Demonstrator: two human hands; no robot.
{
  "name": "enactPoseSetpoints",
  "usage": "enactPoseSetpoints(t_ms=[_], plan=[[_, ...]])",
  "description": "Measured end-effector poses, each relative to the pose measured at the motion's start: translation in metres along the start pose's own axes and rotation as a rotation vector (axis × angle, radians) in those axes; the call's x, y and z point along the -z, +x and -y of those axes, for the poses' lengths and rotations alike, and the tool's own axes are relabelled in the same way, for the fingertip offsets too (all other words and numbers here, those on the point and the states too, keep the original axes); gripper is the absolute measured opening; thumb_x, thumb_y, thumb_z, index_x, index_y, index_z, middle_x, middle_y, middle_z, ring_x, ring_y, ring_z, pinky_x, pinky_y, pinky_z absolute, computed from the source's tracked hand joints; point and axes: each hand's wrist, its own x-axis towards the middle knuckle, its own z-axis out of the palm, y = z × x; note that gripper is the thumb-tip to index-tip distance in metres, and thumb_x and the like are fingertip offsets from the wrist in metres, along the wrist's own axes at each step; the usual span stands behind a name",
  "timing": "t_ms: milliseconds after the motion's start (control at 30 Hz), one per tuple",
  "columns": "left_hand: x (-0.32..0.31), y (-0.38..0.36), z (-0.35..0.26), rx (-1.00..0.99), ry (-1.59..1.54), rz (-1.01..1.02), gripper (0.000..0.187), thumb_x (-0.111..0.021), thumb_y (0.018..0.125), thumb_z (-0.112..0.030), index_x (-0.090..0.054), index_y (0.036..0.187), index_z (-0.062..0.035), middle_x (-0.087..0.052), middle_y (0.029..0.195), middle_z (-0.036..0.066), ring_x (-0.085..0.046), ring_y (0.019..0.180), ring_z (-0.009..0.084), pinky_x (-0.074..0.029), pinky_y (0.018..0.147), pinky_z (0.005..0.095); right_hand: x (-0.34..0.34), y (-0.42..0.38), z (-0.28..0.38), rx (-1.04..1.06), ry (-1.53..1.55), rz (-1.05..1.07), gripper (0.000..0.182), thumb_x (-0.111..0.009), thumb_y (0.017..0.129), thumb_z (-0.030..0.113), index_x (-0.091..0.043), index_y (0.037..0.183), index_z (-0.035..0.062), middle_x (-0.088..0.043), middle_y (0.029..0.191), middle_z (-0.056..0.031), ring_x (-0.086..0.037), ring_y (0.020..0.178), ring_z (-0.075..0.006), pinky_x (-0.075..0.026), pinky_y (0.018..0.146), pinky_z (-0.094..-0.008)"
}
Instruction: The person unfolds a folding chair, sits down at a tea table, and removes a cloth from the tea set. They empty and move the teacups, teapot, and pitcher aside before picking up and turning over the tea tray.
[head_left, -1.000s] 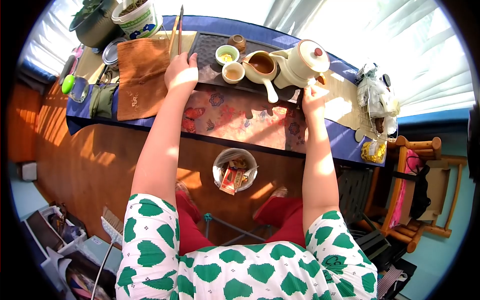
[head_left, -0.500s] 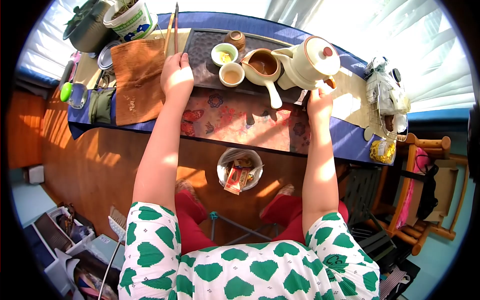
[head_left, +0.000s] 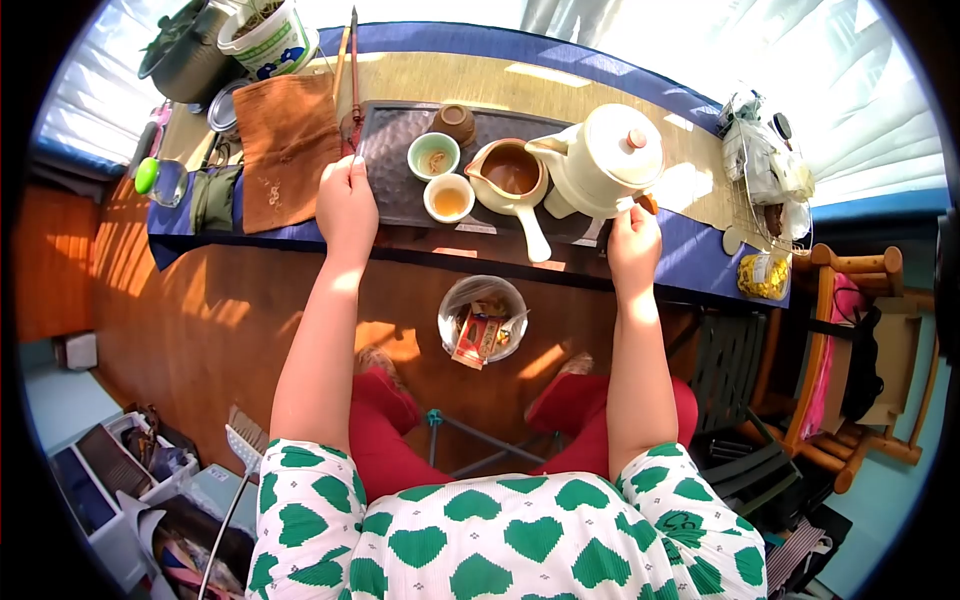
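A dark textured tea tray [head_left: 390, 180] lies near the table's front edge. My left hand [head_left: 347, 208] is closed on its left end, and my right hand [head_left: 634, 248] is closed on its right end. On the tray stand a cream kettle [head_left: 610, 155], a handled pitcher [head_left: 512, 175] with brown liquid, a green-rimmed cup [head_left: 434, 156], a white cup [head_left: 450, 199] of amber tea and a small brown pot [head_left: 456, 123]. The kettle's base is close above my right hand. My fingertips under the tray are hidden.
Left of the tray are a brown cloth [head_left: 290, 150], brushes [head_left: 355, 75], plant pots and a green-lidded jar [head_left: 165, 180]. A wire basket [head_left: 765, 185] and yellow jar [head_left: 764, 275] sit right. Below are a waste bin [head_left: 483, 320] and wooden chair [head_left: 860, 370].
Both hands and the tray with its pieces have moved toward me. The patterned table runner, seen in front of the tray before, is now mostly covered.
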Motion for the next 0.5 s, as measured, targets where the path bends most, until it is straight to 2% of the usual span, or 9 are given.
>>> enactPoseSetpoints(t_ms=[67, 200, 233, 400, 500], plan=[[0.008, -0.010, 0.000, 0.007, 0.002, 0.007, 0.031, -0.048, 0.102, -0.025, -0.066, 0.108, -0.0017, -0.065, 0.105, 0.015, -0.061, 0.097, 0.0347, -0.047, 0.084, 0.0400, 0.003, -0.010, -0.004, 0.034, -0.014, 0.024, 0.018, -0.054, 0.093, 0.011, -0.065, 0.103, 0.0000, -0.069, 0.083, -0.0154, -0.066, 0.078, -0.0307, -0.050, 0.074, -0.0356], [0.016, -0.019, 0.003, 0.007, 0.011, 0.031, 0.030, -0.048, 0.102, -0.026, -0.066, 0.106, -0.0021, -0.063, 0.099, 0.014, -0.060, 0.092, 0.0335, -0.047, 0.082, 0.0393, 0.003, -0.025, -0.009, 0.081, -0.083, 0.020, 0.018, -0.053, 0.092, 0.011, -0.066, 0.100, 0.0017, -0.067, 0.095, -0.0165, -0.066, 0.089, -0.0347, -0.050, 0.079, -0.0375], [0.015, -0.021, 0.004, -0.003, 0.011, 0.020, 0.030, -0.048, 0.102, -0.026, -0.066, 0.106, -0.0023, -0.062, 0.098, 0.014, -0.060, 0.092, 0.0333, -0.047, 0.082, 0.0391, 0.006, -0.028, -0.007, -0.012, -0.132, 0.061, 0.017, -0.054, 0.092, 0.010, -0.067, 0.100, 0.0032, -0.067, 0.101, -0.0148, -0.064, 0.095, -0.0356, -0.050, 0.082, -0.0382], [0.010, -0.027, 0.008, -0.055, 0.030, -0.018, 0.030, -0.048, 0.102, -0.027, -0.066, 0.107, -0.0033, -0.061, 0.097, 0.013, -0.060, 0.092, 0.0328, -0.047, 0.082, 0.0388, 0.009, -0.037, -0.009, -0.023, -0.102, 0.040, 0.016, -0.058, 0.088, 0.005, -0.068, 0.101, 0.0050, -0.067, 0.106, -0.0129, -0.064, 0.100, -0.0340, -0.050, 0.085, -0.0372], [0.013, -0.028, 0.003, 0.002, 0.036, 0.027, 0.031, -0.048, 0.103, -0.027, -0.066, 0.109, -0.0035, -0.062, 0.099, 0.014, -0.060, 0.093, 0.0331, -0.047, 0.083, 0.0389, 0.008, -0.041, -0.009, -0.005, -0.067, 0.000, 0.016, -0.060, 0.087, 0.005, -0.068, 0.102, 0.0053, -0.067, 0.106, -0.0130, -0.064, 0.100, -0.0336, -0.050, 0.085, -0.0369]])
